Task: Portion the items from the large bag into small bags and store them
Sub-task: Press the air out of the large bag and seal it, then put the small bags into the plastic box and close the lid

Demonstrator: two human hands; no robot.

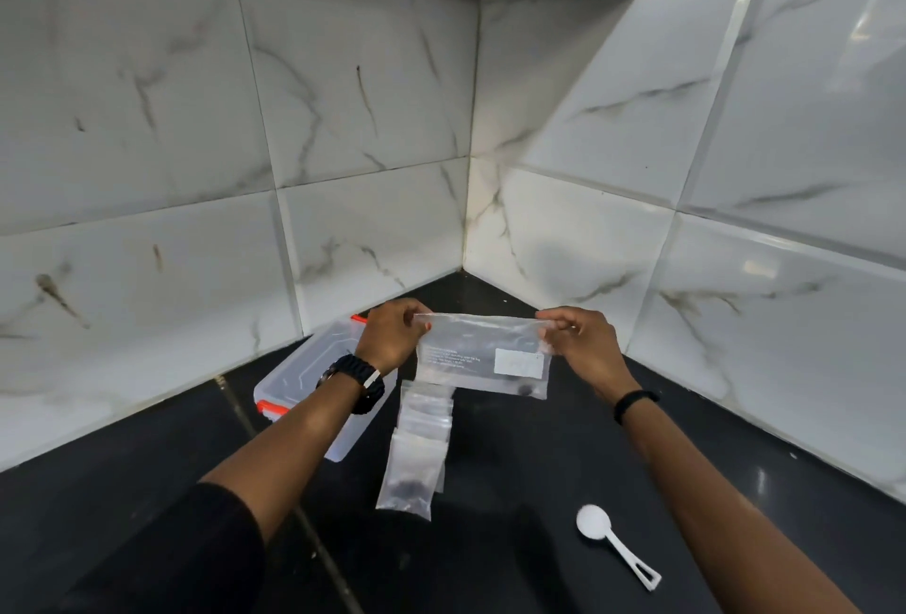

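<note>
Both hands pinch the large bag (pixel 483 353) by its top corners, left hand (pixel 390 334) and right hand (pixel 581 343), stretching it sideways above the black counter (pixel 515 564), long axis left-right, opening up, small bags (pixel 416 456) lying below.

Walls (pixel 343 98) are white tile with grey marble veining plus a few brownish streaks. The desk (pixel 490 564) is glossy black. The big bag (pixel 483 356) is clear plastic with a white label patch, some small white print and a dark speck or two at the bottom. Small bags (pixel 414 461) are clear too, one with dark bits inside. Spoon (pixel 610 542) is plain white. The box (pixel 304 378) is see-through with orange-red clips. Black watch (pixel 355 380), black wristband (pixel 632 402).
</note>
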